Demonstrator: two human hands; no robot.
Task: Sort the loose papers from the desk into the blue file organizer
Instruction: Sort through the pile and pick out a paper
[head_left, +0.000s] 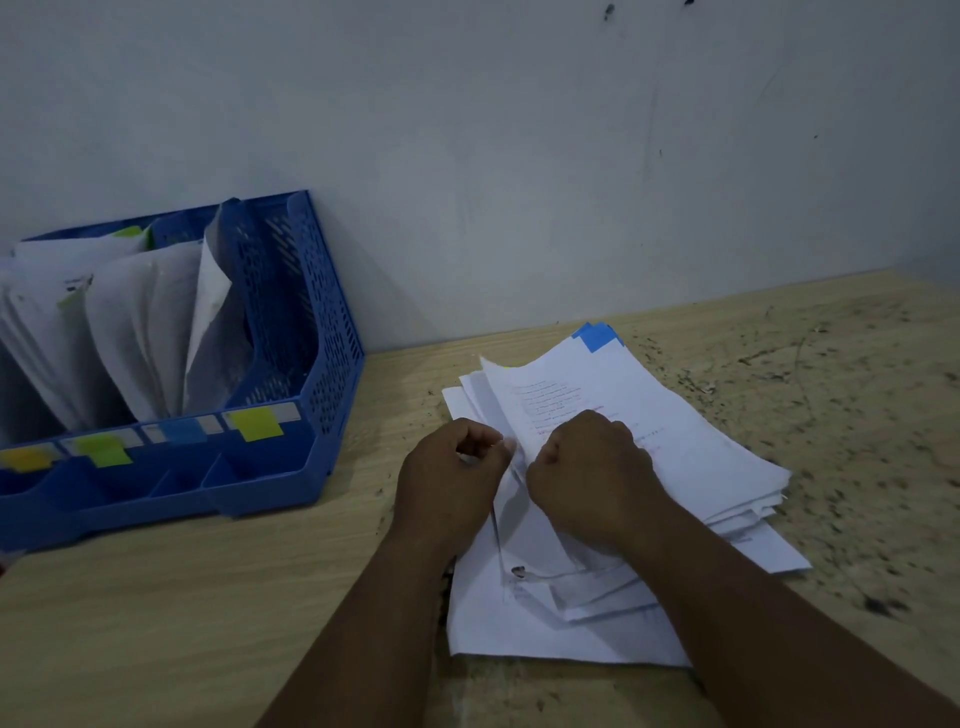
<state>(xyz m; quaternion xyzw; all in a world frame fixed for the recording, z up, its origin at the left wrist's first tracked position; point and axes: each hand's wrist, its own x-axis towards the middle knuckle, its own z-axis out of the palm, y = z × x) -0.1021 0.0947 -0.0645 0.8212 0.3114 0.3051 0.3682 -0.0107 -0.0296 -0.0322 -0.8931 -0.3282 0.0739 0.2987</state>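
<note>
A loose pile of white papers lies on the wooden desk, right of centre, with blue tabs at its far corner. My left hand and my right hand meet at the pile's left edge. Both have curled fingers pinching the edge of the top printed sheet, which lifts slightly at its near-left side. The blue file organizer stands at the left against the wall. White papers stand in its slots, and yellow, green and blue labels mark its front.
The desk is light wood with dark specks on its right part. A grey wall rises right behind the desk. A stapled or clipped corner shows in the lower sheets.
</note>
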